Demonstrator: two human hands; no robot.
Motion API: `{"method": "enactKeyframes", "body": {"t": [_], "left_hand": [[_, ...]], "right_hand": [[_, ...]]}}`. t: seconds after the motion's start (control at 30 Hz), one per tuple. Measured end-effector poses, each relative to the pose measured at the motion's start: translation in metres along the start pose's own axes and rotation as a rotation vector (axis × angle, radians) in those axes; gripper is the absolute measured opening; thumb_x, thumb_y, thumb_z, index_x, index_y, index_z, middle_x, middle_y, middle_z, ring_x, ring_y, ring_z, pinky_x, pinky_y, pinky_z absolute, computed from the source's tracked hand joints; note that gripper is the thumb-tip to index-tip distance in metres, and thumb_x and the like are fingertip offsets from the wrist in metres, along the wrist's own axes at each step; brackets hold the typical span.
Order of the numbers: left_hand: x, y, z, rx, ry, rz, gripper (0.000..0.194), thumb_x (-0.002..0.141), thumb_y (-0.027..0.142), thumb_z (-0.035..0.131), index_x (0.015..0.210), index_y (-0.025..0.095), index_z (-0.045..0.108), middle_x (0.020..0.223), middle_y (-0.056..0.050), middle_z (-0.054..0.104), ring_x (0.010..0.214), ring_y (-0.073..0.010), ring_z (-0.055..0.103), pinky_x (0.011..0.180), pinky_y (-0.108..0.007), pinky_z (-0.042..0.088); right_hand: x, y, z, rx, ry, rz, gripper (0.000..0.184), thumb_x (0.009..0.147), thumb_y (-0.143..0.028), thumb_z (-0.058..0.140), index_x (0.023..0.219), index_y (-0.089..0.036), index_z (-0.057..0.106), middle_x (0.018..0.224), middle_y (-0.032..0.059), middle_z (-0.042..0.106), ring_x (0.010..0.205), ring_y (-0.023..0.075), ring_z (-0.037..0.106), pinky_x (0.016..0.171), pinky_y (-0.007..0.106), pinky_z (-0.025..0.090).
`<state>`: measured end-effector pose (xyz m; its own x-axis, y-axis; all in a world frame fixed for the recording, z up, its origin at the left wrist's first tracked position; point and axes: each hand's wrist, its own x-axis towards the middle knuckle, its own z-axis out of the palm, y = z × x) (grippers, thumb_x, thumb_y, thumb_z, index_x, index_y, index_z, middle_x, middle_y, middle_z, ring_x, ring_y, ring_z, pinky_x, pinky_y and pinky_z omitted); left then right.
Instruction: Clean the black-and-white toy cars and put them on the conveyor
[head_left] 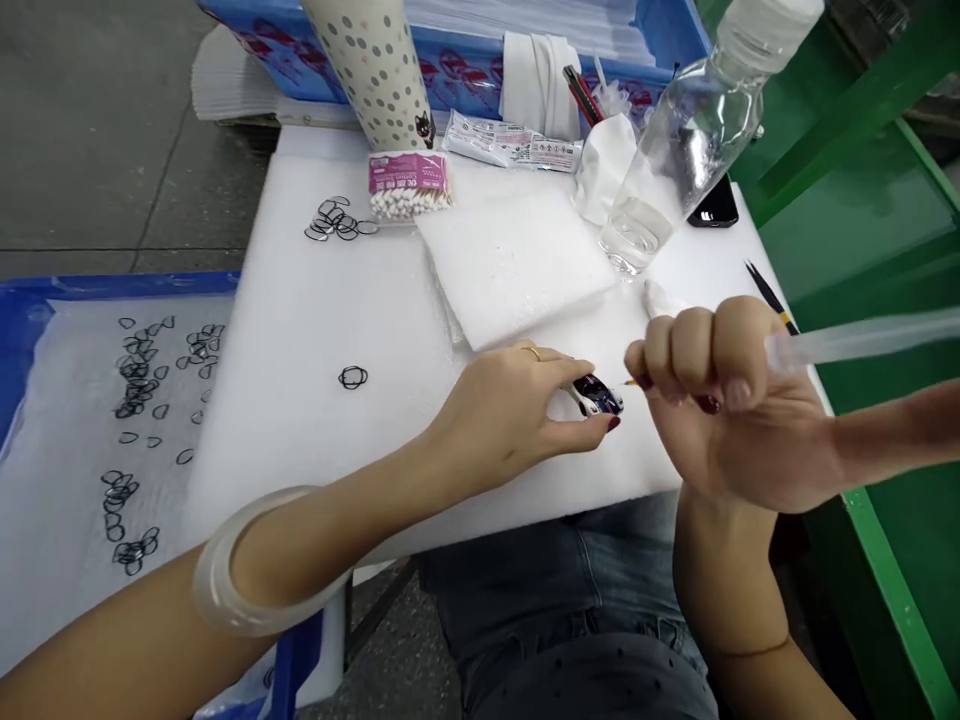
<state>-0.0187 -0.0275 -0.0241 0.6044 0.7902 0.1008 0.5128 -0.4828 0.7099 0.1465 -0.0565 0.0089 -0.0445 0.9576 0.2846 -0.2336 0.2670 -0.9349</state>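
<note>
My left hand [517, 405] pinches a small toy car [598, 394] between thumb and index finger, just above the white foam-covered table [405, 330]. The car is dark blue and white. My right hand [720, 390] is closed around a slim tool with a translucent whitish shaft [870, 340] that runs to the right edge. A fine yellowish tip shows at the fingers, close to the car's right end; whether it touches cannot be told. The tool's middle is hidden in the fist, so its exact kind is unclear.
A foam pad [517, 265] lies behind the car. Around it stand a bottle [667, 160], a dotted cup [375, 70], and cotton swabs [409, 187]. Black rings [335, 220] lie at left, more in a blue-edged tray [45, 300]. Tweezers [769, 293] lie at right.
</note>
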Motion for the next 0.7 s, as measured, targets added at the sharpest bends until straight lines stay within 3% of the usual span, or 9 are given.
{"method": "enactKeyframes", "body": {"t": [0.1,0.2,0.33,0.7], "left_hand": [[0.0011,0.0003,-0.0009,-0.035,-0.013,-0.033,0.023,0.083,0.037,0.072,0.096,0.02,0.077,0.089,-0.003,0.076,0.085,-0.0234,0.067,0.079,-0.037,0.05],[0.0017,0.0004,-0.0014,-0.051,-0.011,-0.023,0.019,0.082,0.034,0.072,0.094,0.021,0.077,0.086,-0.001,0.076,0.082,-0.0214,0.066,0.077,-0.035,0.048],[0.0019,0.0003,-0.0013,-0.07,0.009,-0.014,0.014,0.081,0.031,0.073,0.09,0.02,0.076,0.081,0.002,0.074,0.079,-0.0191,0.064,0.073,-0.032,0.045],[0.0007,-0.0021,-0.0019,-0.072,0.01,-0.012,0.017,0.081,0.035,0.072,0.091,0.022,0.076,0.08,0.002,0.073,0.077,-0.0188,0.063,0.07,-0.032,0.044]], "right_hand": [[0.0051,-0.0039,0.0096,0.131,-0.035,0.044,0.071,0.089,-0.077,0.042,0.05,-0.02,0.027,0.047,-0.0041,0.016,0.047,0.011,0.022,0.054,0.031,0.027],[0.0071,0.0017,0.0095,0.206,-0.038,0.059,0.073,0.089,-0.078,0.039,0.049,-0.019,0.023,0.046,-0.0043,0.013,0.046,0.0098,0.018,0.052,0.03,0.021],[0.0077,0.0057,0.0067,0.23,-0.084,0.086,0.074,0.086,-0.081,0.041,0.049,-0.02,0.022,0.046,-0.0045,0.013,0.045,0.0096,0.019,0.051,0.03,0.02],[0.008,0.0044,0.0115,0.184,-0.06,0.133,0.074,0.083,-0.084,0.04,0.049,-0.021,0.022,0.046,-0.0036,0.014,0.046,0.0114,0.017,0.049,0.03,0.022]]}}
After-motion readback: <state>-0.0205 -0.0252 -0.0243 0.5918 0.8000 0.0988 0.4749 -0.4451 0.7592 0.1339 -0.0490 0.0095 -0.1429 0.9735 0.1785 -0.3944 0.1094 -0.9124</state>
